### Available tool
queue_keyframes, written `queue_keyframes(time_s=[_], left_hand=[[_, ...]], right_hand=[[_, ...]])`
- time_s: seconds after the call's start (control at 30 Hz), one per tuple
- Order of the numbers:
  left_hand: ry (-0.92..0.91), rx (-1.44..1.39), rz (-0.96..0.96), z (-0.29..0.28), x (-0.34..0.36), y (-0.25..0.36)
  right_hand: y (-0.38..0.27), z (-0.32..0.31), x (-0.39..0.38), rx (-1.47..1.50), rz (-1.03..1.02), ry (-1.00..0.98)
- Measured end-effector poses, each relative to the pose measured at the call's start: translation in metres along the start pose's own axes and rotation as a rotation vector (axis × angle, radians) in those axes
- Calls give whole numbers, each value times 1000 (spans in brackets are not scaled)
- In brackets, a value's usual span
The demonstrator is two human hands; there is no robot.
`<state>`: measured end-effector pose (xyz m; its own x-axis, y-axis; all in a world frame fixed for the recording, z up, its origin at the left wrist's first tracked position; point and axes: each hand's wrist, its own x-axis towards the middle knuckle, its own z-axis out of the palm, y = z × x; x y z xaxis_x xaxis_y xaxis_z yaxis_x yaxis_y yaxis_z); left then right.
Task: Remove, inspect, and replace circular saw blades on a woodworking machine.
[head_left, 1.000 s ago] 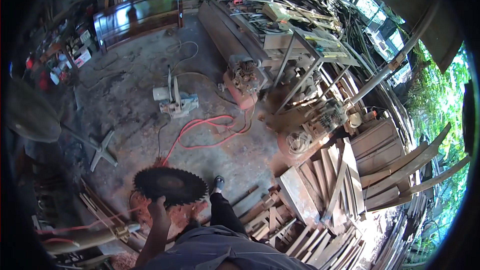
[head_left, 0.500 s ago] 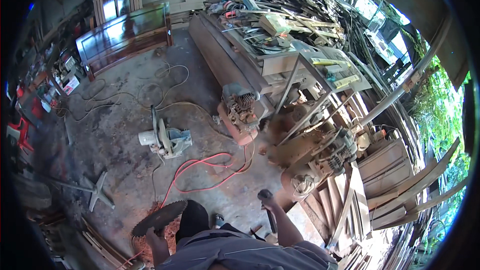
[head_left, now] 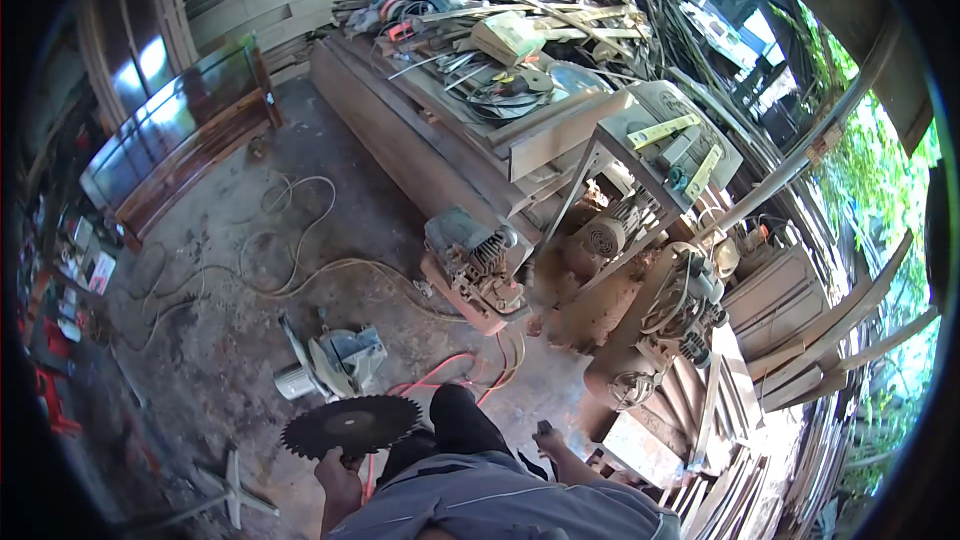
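The left hand (head_left: 338,475), nearer, gripped the blade (head_left: 352,425), which spread toward one o'clock, long axis nine-to-three; the right hand (head_left: 553,444) clasped a dark thing (head_left: 543,427).

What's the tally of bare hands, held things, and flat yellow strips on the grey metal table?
Bare left hand and bare right hand: 2
Round black toothed saw blade: 1
Dark tool, kind unclear: 1
Long flat yellow strips: 2
Total: 6

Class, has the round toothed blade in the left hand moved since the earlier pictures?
Yes: forward. The toothed blade now appears much closer to the bench saw standing on the floor.
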<state>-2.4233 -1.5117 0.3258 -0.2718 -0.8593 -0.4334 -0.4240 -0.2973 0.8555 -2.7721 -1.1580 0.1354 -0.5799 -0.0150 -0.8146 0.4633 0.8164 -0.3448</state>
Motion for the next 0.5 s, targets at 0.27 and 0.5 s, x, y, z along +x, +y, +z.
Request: queue_keyframes(time_s=[0.27, 0.5], left_hand=[[8, -650, -331, 56, 165, 181], [-50, -591, -336, 102, 345, 245]], right_hand=[[-125, 47, -36, -110, 197, -20], [-205, 122, 181, -2, -81, 74]])
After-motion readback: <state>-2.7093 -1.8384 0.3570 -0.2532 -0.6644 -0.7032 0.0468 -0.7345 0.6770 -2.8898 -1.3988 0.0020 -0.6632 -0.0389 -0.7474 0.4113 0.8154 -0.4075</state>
